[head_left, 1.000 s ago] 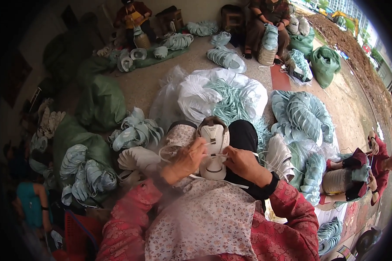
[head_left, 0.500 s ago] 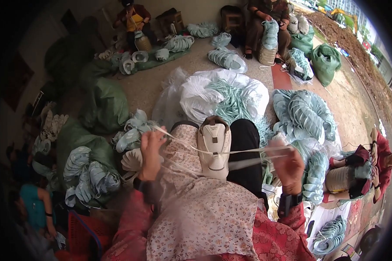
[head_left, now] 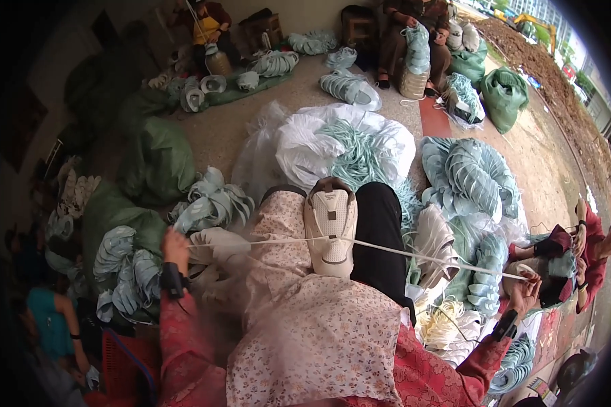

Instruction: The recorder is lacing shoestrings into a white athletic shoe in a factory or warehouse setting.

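A beige shoe upper (head_left: pixel 330 258) with a brown opening at its far end rests between my thighs, rounded toe toward me. A pale shoelace (head_left: pixel 380 246) crosses its front and stretches almost straight out to both sides. At the left, my left hand (head_left: pixel 176 252) is closed on one end of the shoelace, beside off-white shoe pieces. Far out to the right, my right hand (head_left: pixel 525 293) pinches the other end between thumb and fingers. Both arms are spread wide. Neither hand touches the shoe upper.
Ahead lies a white plastic sack (head_left: pixel 305 136) with green laces (head_left: pixel 356 152). Bundled light-blue pieces (head_left: pixel 472 176) lie to the right, more bundles (head_left: pixel 136 264) to the left. A red basket (head_left: pixel 125 363) stands lower left. Co-workers sit ahead and at the right.
Both my hands have moved outward, away from the shoe upper. The shoelace, which hung in loose loops, is now drawn out in nearly straight lines to each side.
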A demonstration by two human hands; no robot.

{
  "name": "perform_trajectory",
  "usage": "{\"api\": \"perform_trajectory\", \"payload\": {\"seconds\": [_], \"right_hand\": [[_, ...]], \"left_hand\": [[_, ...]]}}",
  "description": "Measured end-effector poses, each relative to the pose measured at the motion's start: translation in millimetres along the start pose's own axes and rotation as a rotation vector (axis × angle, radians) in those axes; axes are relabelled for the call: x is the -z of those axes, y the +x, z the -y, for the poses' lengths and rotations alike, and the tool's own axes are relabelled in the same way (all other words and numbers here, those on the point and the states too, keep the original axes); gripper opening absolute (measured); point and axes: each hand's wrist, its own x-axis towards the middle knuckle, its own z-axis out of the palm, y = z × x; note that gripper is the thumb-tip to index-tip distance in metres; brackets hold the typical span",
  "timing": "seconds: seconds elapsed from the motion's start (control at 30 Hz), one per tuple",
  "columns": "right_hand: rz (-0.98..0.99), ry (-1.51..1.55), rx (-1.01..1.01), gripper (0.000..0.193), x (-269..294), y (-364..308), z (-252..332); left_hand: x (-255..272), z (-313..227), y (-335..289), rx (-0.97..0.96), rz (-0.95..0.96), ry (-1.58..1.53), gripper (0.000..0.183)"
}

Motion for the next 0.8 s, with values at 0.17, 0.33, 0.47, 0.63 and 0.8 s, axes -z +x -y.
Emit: {"api": "perform_trajectory", "payload": {"seconds": [0.17, 0.33, 0.47, 0.63, 0.8], "right_hand": [[-0.148, -0.086, 0.03, 0.024, 88.8, -0.2, 36.9], [-0.426, -0.197, -0.036, 0.032, 140.4, 13.9, 39.7], [-0.202, -0.227, -0.682, 0.022, 129.6, 1.5, 54.3], [0.127, -0.515, -0.46, 0.022, 159.9, 10.2, 35.8], [-0.058, -0.756, -0.394, 0.022, 43.5, 23.0, -123.6]], "left_hand": [[64.6, -80.9, 5.3, -0.311, 0.087, 0.83, 0.023], [46.0, -143.6, -33.1, -0.924, -0.965, 2.031, 0.022], [30.7, -152.1, -47.7, -1.135, -0.714, 1.301, 0.017], [19.1, -168.1, 11.9, -1.407, -0.696, 1.354, 0.028], [-66.3, -29.2, 8.7, -0.509, 0.079, 0.9, 0.04]]}}
